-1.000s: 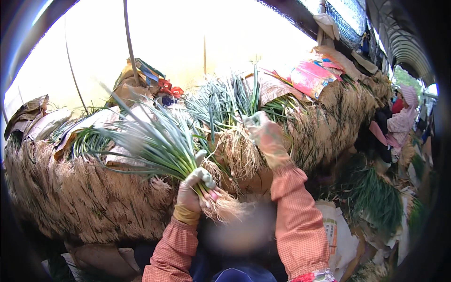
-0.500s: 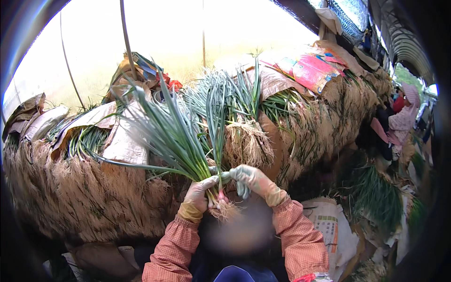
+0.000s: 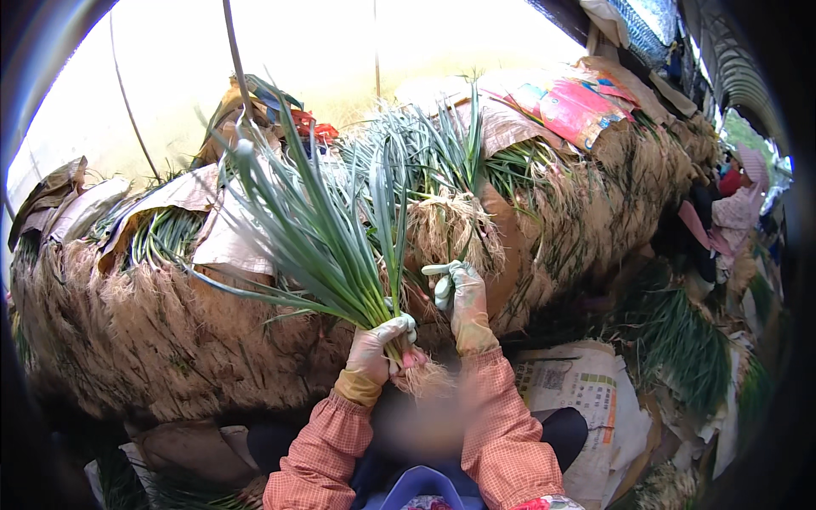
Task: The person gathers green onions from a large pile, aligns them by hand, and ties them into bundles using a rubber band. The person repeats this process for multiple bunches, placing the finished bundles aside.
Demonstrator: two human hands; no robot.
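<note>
My gloved left hand point(image 3: 380, 350) is closed around the lower stems of a bunch of green onions point(image 3: 350, 285). Their long leaves fan up and to the left; the pinkish bulbs and pale roots stick out below the fist. Apart from the bunch, my gloved right hand point(image 3: 464, 306) is raised with its index finger stretched to the left and the other fingers partly bent; nothing shows between them. Just beyond it hang the roots of a loose heap of green onions point(image 3: 455, 225) lying on top of the stack.
A long stack of green onions point(image 3: 212, 340), roots outward, runs across in front of me. Sacks point(image 3: 582, 110) cover parts of its top. A printed white sack point(image 3: 578, 399) lies at my right. Further right are more green onions point(image 3: 680, 348) and another person point(image 3: 735, 204).
My right hand has left the bunch and moved up and right, toward the heap's roots. The left hand still grips the bunch, slightly lower and to the right in view.
</note>
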